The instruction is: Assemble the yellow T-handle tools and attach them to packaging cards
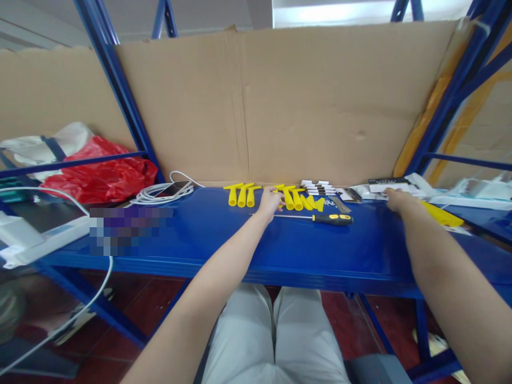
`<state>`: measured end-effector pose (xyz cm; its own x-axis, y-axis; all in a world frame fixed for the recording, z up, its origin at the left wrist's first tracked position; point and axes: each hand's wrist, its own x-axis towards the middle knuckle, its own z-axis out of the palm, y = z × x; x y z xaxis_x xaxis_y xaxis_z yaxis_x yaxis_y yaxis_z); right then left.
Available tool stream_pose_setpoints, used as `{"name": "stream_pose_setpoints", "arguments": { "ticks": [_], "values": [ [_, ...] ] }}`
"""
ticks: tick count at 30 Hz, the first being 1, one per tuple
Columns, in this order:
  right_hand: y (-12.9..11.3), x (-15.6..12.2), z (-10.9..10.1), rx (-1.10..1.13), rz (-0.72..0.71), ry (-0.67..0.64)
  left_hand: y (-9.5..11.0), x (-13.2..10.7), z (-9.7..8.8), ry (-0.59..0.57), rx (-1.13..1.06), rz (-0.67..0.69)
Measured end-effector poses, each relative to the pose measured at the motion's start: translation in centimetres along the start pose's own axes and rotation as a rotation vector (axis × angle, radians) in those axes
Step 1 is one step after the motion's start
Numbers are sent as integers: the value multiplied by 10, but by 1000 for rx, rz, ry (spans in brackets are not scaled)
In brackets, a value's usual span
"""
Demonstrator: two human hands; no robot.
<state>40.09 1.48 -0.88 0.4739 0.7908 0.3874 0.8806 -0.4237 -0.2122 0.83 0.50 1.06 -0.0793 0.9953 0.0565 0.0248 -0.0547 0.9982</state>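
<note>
My left hand (269, 202) reaches to a row of yellow T-shaped plastic parts (242, 194) at the back of the blue shelf (280, 250); its fingers curl around one part in the middle of the row. More of the yellow T-shaped parts (295, 198) lie to its right. A screwdriver with a black and yellow handle (332, 218) lies just right of that hand. My right hand (397, 199) rests on white and black packets (390, 188) at the back right, its fingers hidden from view.
A cardboard sheet (304, 106) backs the shelf. A coiled white cable and a phone (168, 191) lie at the left, beside a red plastic bag (100, 173). Small black and white pieces (319, 187) are stacked behind the screwdriver. A yellow strip (442, 215) lies at the right.
</note>
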Motion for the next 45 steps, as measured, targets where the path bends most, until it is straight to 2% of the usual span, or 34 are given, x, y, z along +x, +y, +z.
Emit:
{"name": "stream_pose_setpoints", "arguments": {
  "ticks": [1,2,6,11,13,16,20,23,25,27,31,35,38,45],
  "values": [
    [-5,-4,-5,-85,25,-95,-1,0,0,-2,2,4],
    [-9,-8,-9,-146,23,-136,-1,0,0,-4,4,9],
    [-25,-21,-23,-242,58,-179,-3,2,0,-4,18,10],
    [-38,-32,-29,-170,168,-226,-3,3,-1,-43,64,19],
    [-47,-36,-31,-110,208,-169,-4,5,-1,-48,102,35],
    [-63,-41,-36,45,232,-14,-6,12,-4,-11,223,102],
    [-88,-37,-44,436,205,164,-12,19,-10,66,543,299],
    [-105,-32,-44,738,187,286,-16,17,-12,13,817,392],
    [-114,-32,-40,904,162,315,-18,13,-12,-26,948,394],
    [-120,-38,-35,980,108,306,-20,9,-11,-73,1029,358],
    [-124,-55,-24,868,-8,247,-20,7,-12,-170,1126,293],
    [-124,-65,-16,664,-143,151,-19,8,-17,-85,1159,288],
    [-126,-67,-9,544,-212,93,-17,10,-20,6,1064,248],
    [-134,-71,-3,597,-330,65,-11,18,-18,213,670,174]
  ]
}}
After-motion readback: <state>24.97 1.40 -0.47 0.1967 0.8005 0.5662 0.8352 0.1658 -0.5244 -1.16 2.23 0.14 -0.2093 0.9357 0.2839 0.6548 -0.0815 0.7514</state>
